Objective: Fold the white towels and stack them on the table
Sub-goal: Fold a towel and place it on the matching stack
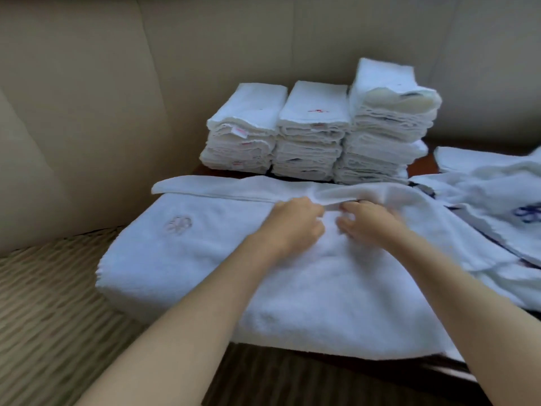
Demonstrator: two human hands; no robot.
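Large white terry towel (205, 259) is lying across the dark bench (322, 373), long axis left-right, at frame centre. Left hand (295, 222) and right hand (370, 222) are pinching its folded far edge mid-span, side by side. Three folded white stacks (316, 127) are sitting directly behind.

We look from head height, forward and steeply down, close over the near edge of the bench (421, 164). Our hands (295, 222) reach mid-frame; the far edge meets a beige wall (117, 98). Only this one view exists.
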